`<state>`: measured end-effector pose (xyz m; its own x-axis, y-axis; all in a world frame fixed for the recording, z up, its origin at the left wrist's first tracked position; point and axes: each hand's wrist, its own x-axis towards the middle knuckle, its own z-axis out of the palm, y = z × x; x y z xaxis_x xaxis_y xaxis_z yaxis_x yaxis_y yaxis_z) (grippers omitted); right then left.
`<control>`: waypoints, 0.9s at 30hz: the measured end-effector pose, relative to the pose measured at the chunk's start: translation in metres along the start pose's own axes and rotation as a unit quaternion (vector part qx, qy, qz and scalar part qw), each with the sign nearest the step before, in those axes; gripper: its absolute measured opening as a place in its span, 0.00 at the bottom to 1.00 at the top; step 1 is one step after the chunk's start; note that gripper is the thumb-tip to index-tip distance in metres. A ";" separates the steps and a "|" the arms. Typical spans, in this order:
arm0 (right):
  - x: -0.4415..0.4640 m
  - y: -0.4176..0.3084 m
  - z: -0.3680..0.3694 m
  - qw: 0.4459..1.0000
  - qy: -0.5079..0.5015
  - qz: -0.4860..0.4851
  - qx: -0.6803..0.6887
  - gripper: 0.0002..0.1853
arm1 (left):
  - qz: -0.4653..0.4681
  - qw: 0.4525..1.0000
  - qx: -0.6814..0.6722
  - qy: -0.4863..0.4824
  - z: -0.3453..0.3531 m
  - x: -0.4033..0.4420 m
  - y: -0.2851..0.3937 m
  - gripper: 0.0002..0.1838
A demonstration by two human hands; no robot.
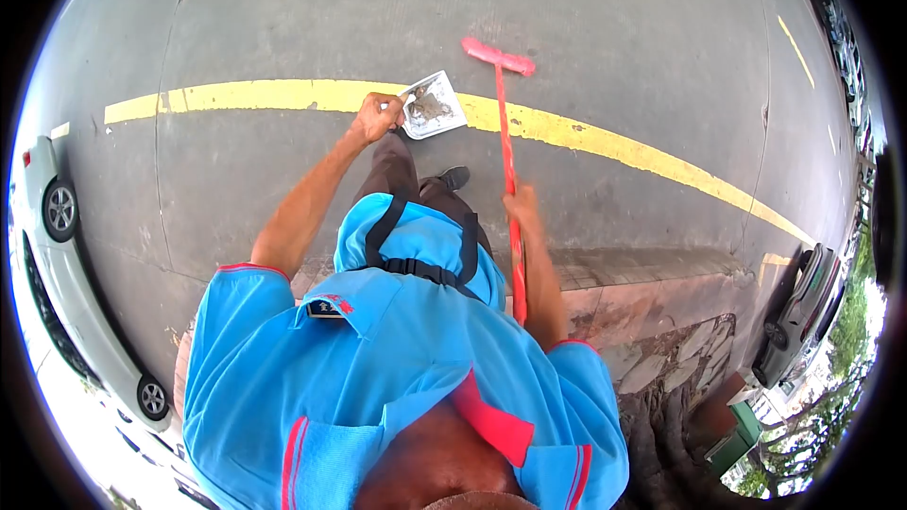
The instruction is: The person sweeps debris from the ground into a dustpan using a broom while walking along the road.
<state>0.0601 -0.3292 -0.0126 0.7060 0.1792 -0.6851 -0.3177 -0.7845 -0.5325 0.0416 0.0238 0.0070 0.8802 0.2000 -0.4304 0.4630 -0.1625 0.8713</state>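
In my left hand (380,115) is a white dustpan (452,113), gripped at its left side, with the fingers closed. Dry leaves or dirt (430,106) lie inside it. The pan is over the yellow line, in front of my feet; whether it touches the ground I cannot tell. My right hand (521,204) is wrapped round the red shaft of a broom (504,113), whose end runs back along my forearm. Its pink-red head (499,57) is out ahead on the pavement, a little beyond the pan and to its right, apart from it.
A yellow line (624,144) crosses the grey pavement (378,9). Behind my legs runs a low stone ledge (642,269). A light-coloured car (90,293) stands at the left, a dark car (794,321) at the right. A green bin (737,439) is at lower right near tree roots.
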 end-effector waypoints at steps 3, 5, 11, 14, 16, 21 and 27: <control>-0.058 0.047 0.021 0.998 -0.008 -0.028 -0.048 0.29 | 0.005 0.999 -0.042 -0.008 0.000 0.008 -0.016 0.23; -0.097 0.084 0.037 0.994 0.010 -0.099 -0.045 0.31 | 0.000 0.999 -0.035 -0.003 -0.001 0.006 -0.011 0.23; -0.169 0.056 -0.005 0.955 -0.073 0.106 0.267 0.32 | -0.004 0.999 -0.030 -0.028 -0.003 0.006 -0.004 0.24; -0.168 0.047 -0.020 0.946 -0.063 0.138 0.288 0.32 | 0.022 0.999 -0.019 -0.029 -0.004 0.003 -0.003 0.23; -0.154 0.062 -0.020 0.940 -0.001 0.127 0.318 0.31 | 0.021 0.999 -0.024 -0.028 -0.003 0.004 -0.004 0.23; -0.081 0.095 -0.040 0.935 0.107 0.109 0.319 0.31 | -0.001 1.000 -0.017 -0.008 0.001 0.004 0.001 0.23; -0.043 0.118 -0.034 0.936 0.127 0.148 0.293 0.29 | 0.025 0.998 -0.040 -0.027 -0.001 0.003 -0.003 0.24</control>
<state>0.0140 -0.4490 -0.0292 0.6361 -0.1989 -0.7455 -0.7634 -0.3032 -0.5704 0.0429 0.0263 0.0037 0.9075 0.1404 -0.3958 0.4100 -0.0921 0.9074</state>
